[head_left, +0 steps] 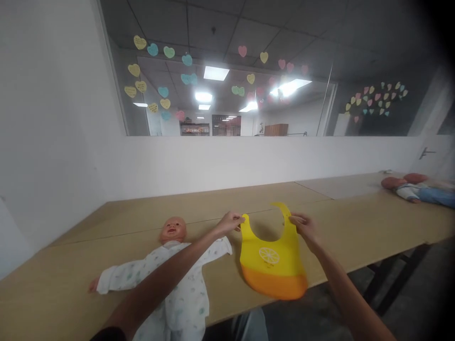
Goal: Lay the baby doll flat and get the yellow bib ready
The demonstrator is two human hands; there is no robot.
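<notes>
While both hands, left hand (231,221) and right hand (303,226), pinch its neck straps, the yellow bib (270,263) hangs limp above the worktop (337,227), looking light, rubbery and easily held there.

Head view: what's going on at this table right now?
A person holds up a yellow and orange bib by its two neck straps, the left hand pinching one strap, the right hand the other. It hangs over the front edge of the wooden table. A baby doll in white clothes lies on its back beside it. A second doll lies far right.
</notes>
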